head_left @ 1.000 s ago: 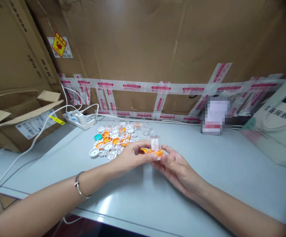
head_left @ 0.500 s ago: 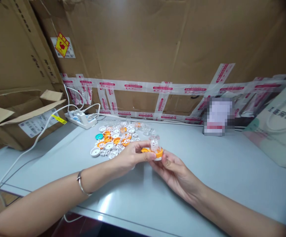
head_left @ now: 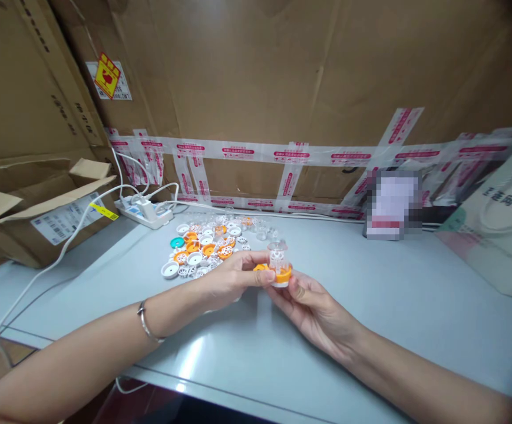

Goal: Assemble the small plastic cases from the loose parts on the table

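Between both hands, above the table, is a small plastic assembly (head_left: pixel 283 275) with an orange ring, a white base and a clear top piece (head_left: pixel 277 254) that has a white openwork part inside. My left hand (head_left: pixel 238 275) pinches its left side, thumb in front, beside an orange tab. My right hand (head_left: pixel 311 300) is closed round its lower right side, thumb against the white base. Left of the hands lies a spread of loose parts: white round caps (head_left: pixel 169 270), orange rings (head_left: pixel 208 250), a teal disc (head_left: pixel 177 242), clear pieces (head_left: pixel 262 232) and white openwork pieces.
A white power strip (head_left: pixel 147 216) with cables stands at the back left, near an open cardboard box (head_left: pixel 39 218). A blurred phone-like object (head_left: pixel 390 206) leans at the back right beside a printed bag (head_left: pixel 498 218). Large taped cardboard (head_left: pixel 238 88) rises behind the table.
Both hands keep hold of the plastic assembly in almost the same place. Its clear top piece appears slightly more upright and distinct. The camera view has shifted slightly.
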### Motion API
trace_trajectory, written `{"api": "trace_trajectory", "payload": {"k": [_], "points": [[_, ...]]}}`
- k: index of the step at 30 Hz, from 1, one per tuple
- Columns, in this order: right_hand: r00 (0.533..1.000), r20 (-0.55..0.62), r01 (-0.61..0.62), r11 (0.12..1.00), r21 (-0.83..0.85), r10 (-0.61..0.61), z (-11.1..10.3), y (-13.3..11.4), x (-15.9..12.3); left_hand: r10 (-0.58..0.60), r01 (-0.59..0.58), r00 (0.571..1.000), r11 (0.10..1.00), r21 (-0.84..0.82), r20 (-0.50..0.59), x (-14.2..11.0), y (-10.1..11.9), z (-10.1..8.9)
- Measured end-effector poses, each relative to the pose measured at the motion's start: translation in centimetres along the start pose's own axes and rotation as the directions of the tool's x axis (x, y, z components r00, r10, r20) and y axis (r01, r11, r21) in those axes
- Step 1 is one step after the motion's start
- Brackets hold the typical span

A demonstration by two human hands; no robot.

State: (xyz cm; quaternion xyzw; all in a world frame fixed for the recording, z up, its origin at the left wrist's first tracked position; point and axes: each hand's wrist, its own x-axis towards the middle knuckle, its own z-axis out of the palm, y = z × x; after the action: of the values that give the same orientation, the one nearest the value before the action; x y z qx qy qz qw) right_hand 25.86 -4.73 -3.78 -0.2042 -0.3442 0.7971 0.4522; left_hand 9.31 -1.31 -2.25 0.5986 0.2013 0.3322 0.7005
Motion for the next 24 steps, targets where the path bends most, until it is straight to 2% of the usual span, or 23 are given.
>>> {"api": "trace_trajectory", "payload": {"k": [4,8,13,18,24], "points": [[0.999,-0.048,-0.007,1.0,-0.009,0.007,-0.2,-0.1,0.1,0.037,-0.035,0.998,0.999,0.037,-0.044,0.1,0.0,0.1],[0.982,-0.187,0.026,0.999,-0.026,-0.03,-0.2,0.0,0.2,0.084,-0.054,0.979,0.986,0.16,-0.186,0.3,-0.4,0.5],[0.941,-0.333,0.056,0.998,-0.033,-0.064,-0.1,0.2,0.2,0.1,-0.053,0.95,0.985,0.163,-0.295,0.6,-1.2,0.8],[0.961,-0.272,0.052,0.999,0.001,-0.05,0.2,0.1,0.2,0.108,-0.09,0.969,0.992,0.09,-0.221,0.4,-1.1,0.8],[0.987,-0.162,0.014,0.999,0.04,-0.008,0.0,0.0,0.0,0.052,-0.048,0.991,0.998,0.035,-0.123,0.1,-0.8,0.7]]}}
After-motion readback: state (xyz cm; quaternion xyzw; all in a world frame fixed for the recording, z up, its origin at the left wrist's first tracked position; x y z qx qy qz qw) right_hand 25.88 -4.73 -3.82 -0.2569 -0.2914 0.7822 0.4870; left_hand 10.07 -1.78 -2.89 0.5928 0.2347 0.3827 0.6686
